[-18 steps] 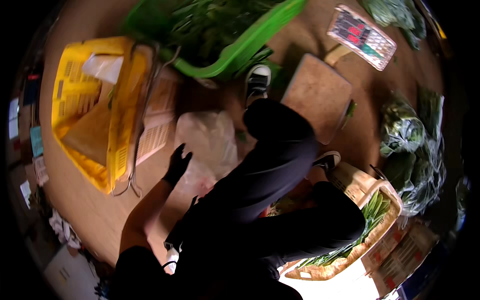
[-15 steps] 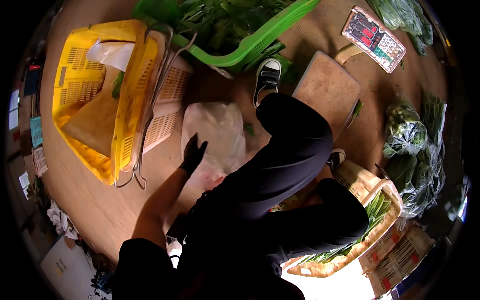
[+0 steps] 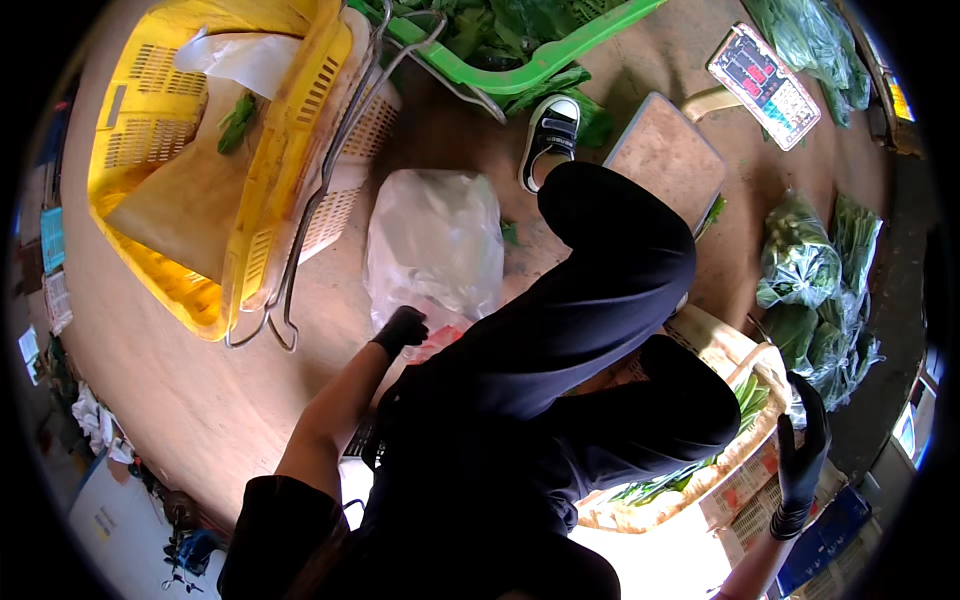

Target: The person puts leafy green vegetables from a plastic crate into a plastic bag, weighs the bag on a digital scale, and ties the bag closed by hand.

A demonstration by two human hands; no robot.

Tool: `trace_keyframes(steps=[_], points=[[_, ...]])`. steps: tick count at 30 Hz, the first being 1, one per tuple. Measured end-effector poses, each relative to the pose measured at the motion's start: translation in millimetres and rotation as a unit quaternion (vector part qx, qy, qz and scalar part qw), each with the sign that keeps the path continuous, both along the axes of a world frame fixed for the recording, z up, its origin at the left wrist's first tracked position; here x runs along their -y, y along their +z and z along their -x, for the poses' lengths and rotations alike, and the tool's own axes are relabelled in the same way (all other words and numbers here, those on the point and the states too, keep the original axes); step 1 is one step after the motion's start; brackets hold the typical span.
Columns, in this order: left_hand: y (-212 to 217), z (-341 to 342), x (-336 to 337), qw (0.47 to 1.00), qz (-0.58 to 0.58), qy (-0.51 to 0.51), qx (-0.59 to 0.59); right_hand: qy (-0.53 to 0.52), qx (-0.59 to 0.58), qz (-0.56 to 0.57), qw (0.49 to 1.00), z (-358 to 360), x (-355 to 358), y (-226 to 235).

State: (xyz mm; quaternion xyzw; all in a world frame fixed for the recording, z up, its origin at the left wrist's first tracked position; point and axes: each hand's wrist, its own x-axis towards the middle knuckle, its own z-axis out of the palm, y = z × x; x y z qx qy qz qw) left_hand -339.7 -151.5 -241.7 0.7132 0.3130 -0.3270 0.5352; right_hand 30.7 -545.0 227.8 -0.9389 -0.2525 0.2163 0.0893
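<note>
My left hand [image 3: 403, 328], in a black glove, is closed at the near edge of a translucent plastic bag stack [image 3: 435, 240], its fingers curled onto the plastic. The bags lie flat on the floor, with a red print showing at the near end. My right hand [image 3: 803, 450], also gloved in black, is raised at the far right with fingers apart and nothing in it. It is beside the rim of a pale basket [image 3: 745, 465] of long green leafy vegetables [image 3: 752, 402]. My legs hide part of that basket.
On the left stands a yellow crate [image 3: 150, 190] with paper inside and metal handles [image 3: 335, 170]. Ahead is a green basket [image 3: 540, 68] of leaves. A platform scale [image 3: 668, 160] with a display [image 3: 762, 85] stands ahead right. Bagged vegetables [image 3: 800, 255] lie on the right.
My left hand has moved to the near edge of the bags, its fingers now curled. My right hand has come into view at the right, open. The whole view has shifted slightly.
</note>
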Motion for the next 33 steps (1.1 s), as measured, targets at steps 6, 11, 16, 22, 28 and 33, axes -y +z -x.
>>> trace_keyframes(steps=[6,11,16,22,28,33], points=[[-7.5,-64.0,5.9,0.714,0.279,0.642,0.02,-0.095,-0.023,-0.004,0.995,18.7,30.2,-9.2],[2.3,-92.2,9.6,0.748,0.139,0.643,-0.086,-0.024,-0.052,-0.022,0.998,25.8,14.8,-25.7],[18.3,-96.3,16.6,0.853,0.052,0.516,-0.063,-0.051,-0.039,-0.021,0.998,29.8,26.1,-28.6],[25.6,-83.9,13.4,0.839,0.026,0.542,-0.039,-0.043,-0.028,-0.066,0.997,35.4,27.6,-38.6],[18.0,-97.3,8.9,0.867,0.064,0.49,-0.069,-0.071,-0.03,-0.093,0.993,40.4,30.8,-55.0],[15.0,-113.3,13.4,0.882,0.005,0.468,-0.05,-0.087,-0.03,-0.1,0.991,44.0,40.1,-53.0]])
